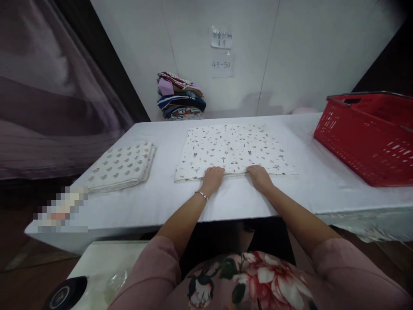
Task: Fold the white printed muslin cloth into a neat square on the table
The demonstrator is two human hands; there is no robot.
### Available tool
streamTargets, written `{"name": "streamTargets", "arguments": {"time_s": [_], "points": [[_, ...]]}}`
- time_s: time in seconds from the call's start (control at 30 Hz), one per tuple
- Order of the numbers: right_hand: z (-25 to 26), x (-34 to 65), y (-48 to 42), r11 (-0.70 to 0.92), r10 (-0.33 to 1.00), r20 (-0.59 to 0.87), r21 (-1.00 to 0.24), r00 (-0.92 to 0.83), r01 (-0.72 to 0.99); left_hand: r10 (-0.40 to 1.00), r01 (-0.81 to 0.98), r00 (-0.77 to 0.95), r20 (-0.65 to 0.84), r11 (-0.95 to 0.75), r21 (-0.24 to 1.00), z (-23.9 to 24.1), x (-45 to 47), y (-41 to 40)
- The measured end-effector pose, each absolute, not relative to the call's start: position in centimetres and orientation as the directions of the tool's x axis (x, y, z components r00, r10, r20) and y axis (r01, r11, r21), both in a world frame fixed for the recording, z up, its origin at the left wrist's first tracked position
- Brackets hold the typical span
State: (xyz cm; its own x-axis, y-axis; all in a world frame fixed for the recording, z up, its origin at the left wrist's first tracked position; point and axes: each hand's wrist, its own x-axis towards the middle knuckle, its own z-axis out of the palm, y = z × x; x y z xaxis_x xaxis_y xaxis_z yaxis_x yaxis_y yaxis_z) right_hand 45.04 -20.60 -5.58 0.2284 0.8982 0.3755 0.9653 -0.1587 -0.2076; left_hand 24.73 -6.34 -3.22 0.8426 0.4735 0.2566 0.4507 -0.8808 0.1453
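A white cloth [230, 148] printed with small dark motifs lies folded flat on the white-covered table [167, 202]. My left hand [213, 178], with a bracelet at the wrist, is closed on the cloth's near edge, left of its middle. A short way to the right, my right hand [260, 177] grips the same edge with its fingers curled over it. The thumbs and the underside of the grip are hidden. Between the hands the edge shows more than one layer.
Left on the table lies another folded cloth [124, 165] with grey motifs. A red plastic basket [368, 142] stands at the right. Behind the far edge, a stack of folded fabrics [180, 99] rises against the wall. A white surface [100, 258] sits lower left.
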Motion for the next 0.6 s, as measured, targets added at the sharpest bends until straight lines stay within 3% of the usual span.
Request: {"name": "streamTargets", "arguments": {"time_s": [0.23,0.47,0.6], "points": [[-5.3,44.8,-20.7,-0.182,0.902,0.353,-0.21,0.248,0.961,0.527,0.499,0.808,0.264,-0.85,0.169,-3.7,25.3,-6.1],[-5.6,45.0,-20.6,-0.176,0.895,0.37,-0.218,0.248,0.96,0.303,0.275,0.894,0.33,-0.953,0.129,-3.4,26.3,-7.7],[-5.5,45.0,-20.6,-0.178,0.896,0.367,-0.223,0.252,0.958,0.323,0.291,0.899,0.295,-0.945,0.148,-3.4,27.4,-7.6]]}}
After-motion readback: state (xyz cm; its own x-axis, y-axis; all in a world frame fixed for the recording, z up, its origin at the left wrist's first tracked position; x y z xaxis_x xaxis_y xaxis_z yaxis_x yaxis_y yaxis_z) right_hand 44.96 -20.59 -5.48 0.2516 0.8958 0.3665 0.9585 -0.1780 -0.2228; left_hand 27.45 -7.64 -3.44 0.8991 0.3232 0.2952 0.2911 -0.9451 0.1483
